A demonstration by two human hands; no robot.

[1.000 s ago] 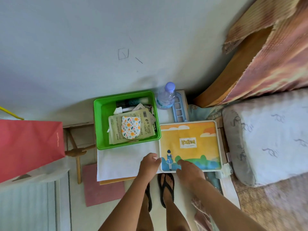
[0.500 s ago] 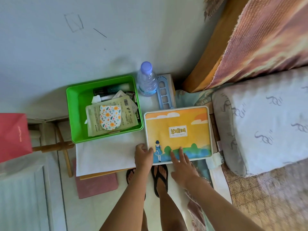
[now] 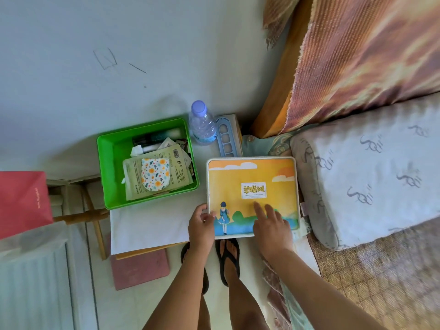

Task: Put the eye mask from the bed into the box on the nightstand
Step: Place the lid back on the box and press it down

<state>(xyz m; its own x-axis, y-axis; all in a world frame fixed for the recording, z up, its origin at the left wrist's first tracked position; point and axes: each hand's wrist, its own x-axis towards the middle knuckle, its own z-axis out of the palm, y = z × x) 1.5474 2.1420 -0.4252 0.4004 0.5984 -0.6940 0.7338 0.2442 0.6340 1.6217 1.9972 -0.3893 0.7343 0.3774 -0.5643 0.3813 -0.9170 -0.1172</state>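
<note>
A flat box with a yellow cartoon lid [image 3: 250,177] lies closed on the white-covered nightstand [image 3: 147,225]. My left hand [image 3: 201,225] grips its near left corner, thumb on the lid. My right hand [image 3: 271,225] rests flat on the lid's near part with the fingers spread, holding nothing. Left of it stands an open green bin [image 3: 104,172], and a floral fabric piece [image 3: 154,173] that looks like the eye mask lies on top of a packet inside. Whether anything is inside the yellow box is hidden.
A water bottle [image 3: 202,125] and a blue plastic rack [image 3: 226,139] stand behind the box by the wall. The bed with a grey-white pillow [image 3: 369,167] and woven mat [image 3: 381,270] is to the right. A red paper bag [image 3: 23,198] hangs at left.
My right hand has slid from the box's near edge up onto the lid and spread its fingers. My left hand has stayed at the near left corner.
</note>
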